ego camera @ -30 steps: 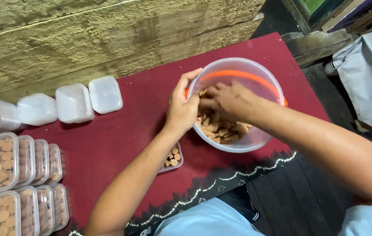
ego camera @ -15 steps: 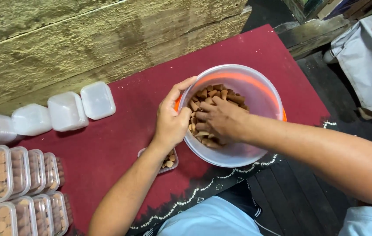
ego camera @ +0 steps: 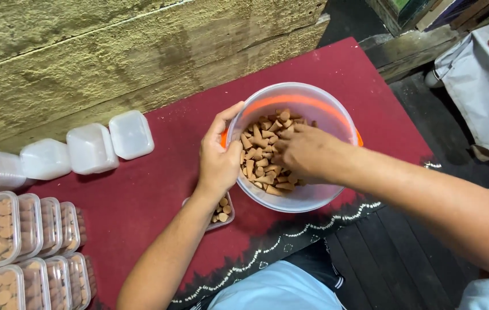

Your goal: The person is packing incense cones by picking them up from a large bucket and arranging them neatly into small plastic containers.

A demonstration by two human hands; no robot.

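Observation:
A large clear plastic bowl [ego camera: 327, 103] with an orange rim stands on the dark red cloth [ego camera: 158, 195] and holds many small brown cone-shaped pieces [ego camera: 259, 155]. My left hand [ego camera: 217, 158] grips the bowl's left rim. My right hand [ego camera: 304, 154] is down inside the bowl, fingers curled among the cones; whether it holds any is hidden. A small clear container [ego camera: 221, 212] with a few cones lies under my left wrist.
Two rows of filled clear containers [ego camera: 20, 229] stand at the left edge. Empty white containers and lids [ego camera: 89, 148] line the back along a rough stone wall [ego camera: 112, 51]. A white bag [ego camera: 485, 92] lies on the dark floor at right.
The view has shifted, so the bowl sits lower and more central. My right hand has gone deeper among the cones; my left hand stays on the rim.

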